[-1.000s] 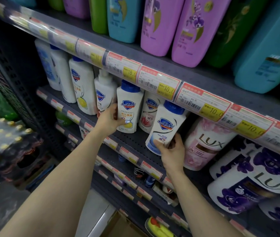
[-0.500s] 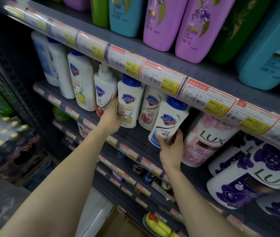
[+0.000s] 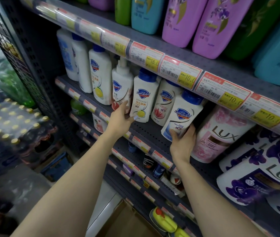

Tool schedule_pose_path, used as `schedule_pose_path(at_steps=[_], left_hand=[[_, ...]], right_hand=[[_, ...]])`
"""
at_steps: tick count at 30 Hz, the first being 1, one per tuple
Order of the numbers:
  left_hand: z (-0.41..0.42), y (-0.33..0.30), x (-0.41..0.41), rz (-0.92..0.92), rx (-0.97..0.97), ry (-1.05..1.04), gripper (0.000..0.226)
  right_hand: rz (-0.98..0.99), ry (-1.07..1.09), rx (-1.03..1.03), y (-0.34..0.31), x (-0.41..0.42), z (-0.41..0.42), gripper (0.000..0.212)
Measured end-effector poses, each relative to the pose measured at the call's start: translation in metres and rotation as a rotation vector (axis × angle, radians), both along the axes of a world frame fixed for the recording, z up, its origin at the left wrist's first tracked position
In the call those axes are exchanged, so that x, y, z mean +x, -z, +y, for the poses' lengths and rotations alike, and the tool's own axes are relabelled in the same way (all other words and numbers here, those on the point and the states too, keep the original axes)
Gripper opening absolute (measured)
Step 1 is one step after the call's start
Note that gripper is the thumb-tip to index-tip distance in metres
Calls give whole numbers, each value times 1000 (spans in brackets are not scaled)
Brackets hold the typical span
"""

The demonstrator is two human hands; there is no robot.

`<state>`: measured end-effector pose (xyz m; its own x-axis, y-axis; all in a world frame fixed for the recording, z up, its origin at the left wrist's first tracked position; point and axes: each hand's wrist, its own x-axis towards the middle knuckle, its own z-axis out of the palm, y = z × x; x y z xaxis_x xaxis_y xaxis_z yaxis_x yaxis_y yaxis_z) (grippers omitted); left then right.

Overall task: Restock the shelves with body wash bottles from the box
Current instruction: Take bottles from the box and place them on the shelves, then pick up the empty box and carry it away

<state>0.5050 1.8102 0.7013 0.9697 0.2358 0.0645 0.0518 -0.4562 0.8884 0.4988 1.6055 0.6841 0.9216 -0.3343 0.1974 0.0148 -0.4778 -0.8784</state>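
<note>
A row of white Safeguard body wash bottles with blue caps stands on the dark middle shelf [image 3: 149, 134]. My left hand [image 3: 121, 119] grips the base of the lemon-label bottle [image 3: 144, 98], which stands upright between a pump bottle [image 3: 121, 88] and a red-flower bottle [image 3: 165, 103]. My right hand [image 3: 183, 141] grips the bottom of a blue-label bottle [image 3: 183, 115], which leans to the right at the shelf front, next to a pink Lux bottle [image 3: 216, 135]. The cardboard box [image 3: 127, 221] lies low at the bottom edge.
Purple, teal and green bottles fill the shelf above [image 3: 204, 23], behind a strip of price tags [image 3: 178, 72]. White Lux bottles with purple flowers [image 3: 264, 168] lie at right. Shrink-wrapped drink packs [image 3: 7, 120] stand on the floor at left. Lower shelves hold small items.
The view has shifted slightly; both hands stay on their bottles. The blue-label bottle in my right hand has moved a little further back onto the shelf, still tilted.
</note>
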Motion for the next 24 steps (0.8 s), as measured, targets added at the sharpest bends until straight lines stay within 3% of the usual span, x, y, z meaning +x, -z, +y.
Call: schedule_pose_path(at_steps=[5, 10, 13, 17, 20, 24], left_hand=[[3, 0, -16, 46, -9, -32, 71], [-5, 5, -35, 58, -88, -75, 59], [-8, 21, -58, 75, -176, -126, 51], [-9, 58, -103, 148, -272, -255, 44], [-2, 96, -141, 235, -317, -353, 40], [8, 155, -192, 403, -317, -479, 41]], right_hand=[[61, 26, 28, -3, -1, 5, 60], [77, 70, 198, -8, -23, 14, 73], [33, 63, 262, -2, -51, 22, 68], [42, -69, 274, 25, -95, 28, 57], [95, -223, 156, 63, -122, 26, 45], [355, -433, 55, 134, -138, 19, 32]])
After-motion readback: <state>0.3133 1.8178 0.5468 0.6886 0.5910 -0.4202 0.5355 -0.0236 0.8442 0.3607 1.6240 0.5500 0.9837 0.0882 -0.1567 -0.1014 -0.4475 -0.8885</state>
